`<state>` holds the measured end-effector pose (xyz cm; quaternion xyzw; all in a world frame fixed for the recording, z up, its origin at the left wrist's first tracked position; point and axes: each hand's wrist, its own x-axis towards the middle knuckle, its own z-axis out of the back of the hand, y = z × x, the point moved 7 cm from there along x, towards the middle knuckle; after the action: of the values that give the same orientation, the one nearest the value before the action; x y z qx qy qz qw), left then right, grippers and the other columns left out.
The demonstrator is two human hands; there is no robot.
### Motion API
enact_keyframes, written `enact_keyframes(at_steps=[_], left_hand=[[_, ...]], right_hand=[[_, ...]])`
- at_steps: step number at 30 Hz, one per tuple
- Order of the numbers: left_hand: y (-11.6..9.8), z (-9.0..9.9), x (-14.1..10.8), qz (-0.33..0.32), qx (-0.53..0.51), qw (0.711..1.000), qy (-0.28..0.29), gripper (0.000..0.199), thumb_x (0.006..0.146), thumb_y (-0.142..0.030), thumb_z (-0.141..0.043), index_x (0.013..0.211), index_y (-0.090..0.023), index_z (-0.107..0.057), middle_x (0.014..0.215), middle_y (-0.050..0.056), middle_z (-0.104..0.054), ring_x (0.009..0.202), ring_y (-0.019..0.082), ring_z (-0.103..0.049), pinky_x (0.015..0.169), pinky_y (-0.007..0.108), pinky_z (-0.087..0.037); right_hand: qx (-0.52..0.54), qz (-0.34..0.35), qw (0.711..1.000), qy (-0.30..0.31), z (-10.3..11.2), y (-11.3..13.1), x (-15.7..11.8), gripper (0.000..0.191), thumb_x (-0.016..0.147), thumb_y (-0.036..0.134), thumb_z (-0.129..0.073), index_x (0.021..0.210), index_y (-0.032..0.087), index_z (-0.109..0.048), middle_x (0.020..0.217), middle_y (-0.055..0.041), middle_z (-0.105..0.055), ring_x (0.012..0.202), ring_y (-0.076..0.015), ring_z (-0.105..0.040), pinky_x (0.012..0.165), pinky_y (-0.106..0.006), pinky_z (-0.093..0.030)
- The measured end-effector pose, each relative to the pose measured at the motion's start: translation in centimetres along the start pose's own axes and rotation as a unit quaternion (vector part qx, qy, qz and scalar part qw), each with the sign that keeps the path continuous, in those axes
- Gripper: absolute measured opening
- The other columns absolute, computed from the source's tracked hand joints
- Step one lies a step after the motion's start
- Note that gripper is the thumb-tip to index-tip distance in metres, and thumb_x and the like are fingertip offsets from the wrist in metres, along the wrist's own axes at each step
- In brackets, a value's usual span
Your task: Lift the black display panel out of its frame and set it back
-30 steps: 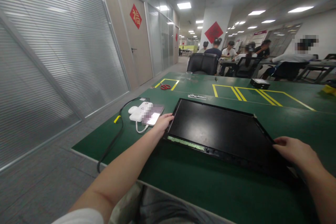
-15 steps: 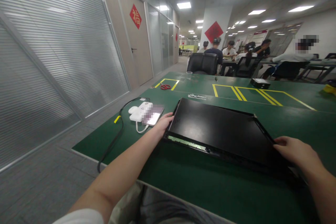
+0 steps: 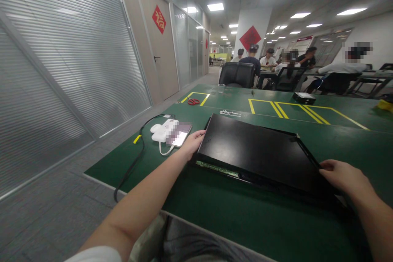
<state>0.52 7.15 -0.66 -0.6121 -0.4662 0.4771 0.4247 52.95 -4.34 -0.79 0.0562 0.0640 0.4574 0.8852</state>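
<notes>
A flat black display panel [image 3: 251, 147] lies in front of me over a thin black frame [image 3: 260, 184], on the green table. Along the near left edge a strip of green circuit board [image 3: 216, 168] shows between the two. My left hand [image 3: 194, 142] is closed on the panel's left edge, its fingertips partly hidden. At the opposite edge, my right hand [image 3: 346, 175] grips the panel with thumb and fingers; the undersides of those fingers are out of sight.
Left of the panel are a phone [image 3: 182, 133], a white power strip [image 3: 162, 133] and a black cable [image 3: 135, 166]. Beyond lie a caliper [image 3: 230, 113], red scissors [image 3: 193, 101], a plastic cup [image 3: 221, 88] and a black box [image 3: 303, 98]. People sit at tables behind.
The panel's left side has risen slightly and its near edge has shifted over the frame, covering some of the green strip. Both hands have stayed on its edges.
</notes>
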Motion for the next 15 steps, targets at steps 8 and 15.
enact_keyframes(at_steps=[8,15], left_hand=[[0.52,-0.03,0.09,0.012,-0.031,0.999,0.005,0.022,0.08,-0.031,-0.079,0.097,-0.017,-0.08,0.076,0.004,-0.078,0.063,0.018,-0.07,0.061,0.027,-0.054],[0.3,0.43,-0.3,-0.046,0.109,0.993,-0.025,0.031,0.075,-0.043,-0.087,0.087,-0.017,-0.074,0.085,0.007,-0.077,0.086,0.025,-0.072,0.079,0.031,-0.055]], right_hand=[[0.014,0.007,1.0,-0.022,-0.57,-0.62,0.7,0.026,0.077,0.042,-0.06,0.093,0.028,-0.075,0.106,-0.0111,-0.079,0.096,-0.0368,-0.075,0.077,-0.046,-0.059],[0.012,0.005,1.0,-0.017,-0.71,-0.5,0.56,0.028,0.078,0.038,-0.058,0.097,0.026,-0.075,0.112,-0.0124,-0.078,0.1,-0.0356,-0.074,0.078,-0.044,-0.058]])
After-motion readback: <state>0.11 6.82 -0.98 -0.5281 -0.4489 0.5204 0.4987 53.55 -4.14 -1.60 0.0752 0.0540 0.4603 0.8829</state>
